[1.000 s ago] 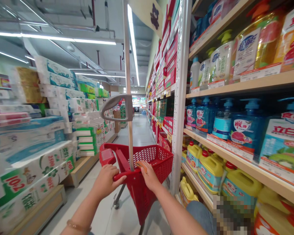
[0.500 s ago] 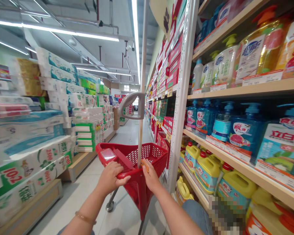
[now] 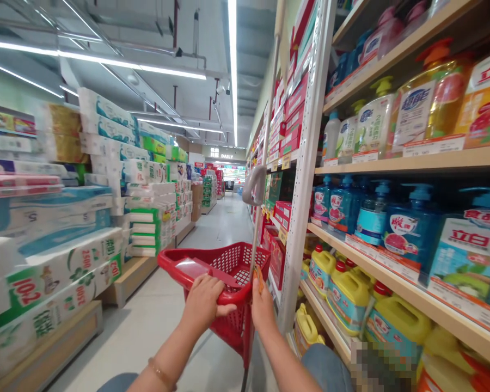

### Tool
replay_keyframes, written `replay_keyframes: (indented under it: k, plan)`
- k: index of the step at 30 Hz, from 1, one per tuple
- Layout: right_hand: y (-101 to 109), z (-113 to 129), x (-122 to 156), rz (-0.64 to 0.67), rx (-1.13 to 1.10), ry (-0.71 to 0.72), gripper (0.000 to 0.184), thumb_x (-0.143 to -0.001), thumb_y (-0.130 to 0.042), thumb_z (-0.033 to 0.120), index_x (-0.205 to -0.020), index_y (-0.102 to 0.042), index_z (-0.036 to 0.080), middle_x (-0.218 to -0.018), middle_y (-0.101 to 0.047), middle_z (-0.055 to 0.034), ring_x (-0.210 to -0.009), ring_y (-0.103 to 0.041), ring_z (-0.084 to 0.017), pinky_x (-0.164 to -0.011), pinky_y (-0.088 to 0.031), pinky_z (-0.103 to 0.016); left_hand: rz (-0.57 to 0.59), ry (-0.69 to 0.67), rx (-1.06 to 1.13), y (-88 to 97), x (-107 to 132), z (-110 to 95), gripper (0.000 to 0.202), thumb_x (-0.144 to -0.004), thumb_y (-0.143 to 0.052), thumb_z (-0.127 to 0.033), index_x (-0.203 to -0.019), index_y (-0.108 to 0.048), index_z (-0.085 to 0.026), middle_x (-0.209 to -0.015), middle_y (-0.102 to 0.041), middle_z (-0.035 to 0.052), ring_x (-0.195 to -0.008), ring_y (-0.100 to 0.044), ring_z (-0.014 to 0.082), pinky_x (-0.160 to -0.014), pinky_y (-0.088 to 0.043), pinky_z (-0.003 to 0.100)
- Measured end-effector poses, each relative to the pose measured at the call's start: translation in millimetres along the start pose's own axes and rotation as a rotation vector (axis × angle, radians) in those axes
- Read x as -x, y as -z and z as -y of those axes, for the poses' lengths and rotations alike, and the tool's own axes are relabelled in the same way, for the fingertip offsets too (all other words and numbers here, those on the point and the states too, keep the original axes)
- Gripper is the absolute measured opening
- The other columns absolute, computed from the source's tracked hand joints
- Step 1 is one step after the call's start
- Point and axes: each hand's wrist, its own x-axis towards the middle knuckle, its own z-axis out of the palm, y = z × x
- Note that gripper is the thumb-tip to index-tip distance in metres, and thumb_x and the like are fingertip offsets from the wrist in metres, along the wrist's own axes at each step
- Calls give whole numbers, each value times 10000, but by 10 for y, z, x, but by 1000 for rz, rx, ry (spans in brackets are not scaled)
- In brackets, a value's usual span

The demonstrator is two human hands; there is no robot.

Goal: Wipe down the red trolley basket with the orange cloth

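Red basket (image 3: pixel 233 296) under hand in store aisle

The basket stands above the floor (image 3: pixel 147 313), between stacked paper packs (image 3: pixel 69 277) and the shelf (image 3: pixel 375 166) of pump bottles. My left hand (image 3: pixel 202 302) has its fingers curled closed over the near rim. My right hand (image 3: pixel 263 305) is at the near right corner, an orange item (image 3: pixel 261 281) by its fingers; I cannot tell whether they grip. A pole (image 3: pixel 255 234) with a grey handle (image 3: pixel 253 185) rises beside them.
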Motion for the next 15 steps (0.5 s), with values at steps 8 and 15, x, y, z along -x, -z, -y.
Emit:
replay_keyframes:
  k: [8,15]
  plan:
    - [263,286,236,24,205,192,462,-955,-345,372,-1377,-448,212,-1428,-427,-59,-1350,-336,-241,-1124,-272,-491,12,96,16,-35,-142,-657,307,-830,-503,-490,-822,-591,-197,-808,-633,77,-833,-562,243,-872,-376,440]
    - [523,363,-29,135,364,256,399,-947,-372,348,-1295,-544,258,-1293,-571,-43,-1244,-472,-239,-1074,-345,-471,126,5,65,267,-277,-120,626,-791,-505,-615,-1235,-524,-174,-1281,-558,139,-1244,-439,301,-1024,-327,441]
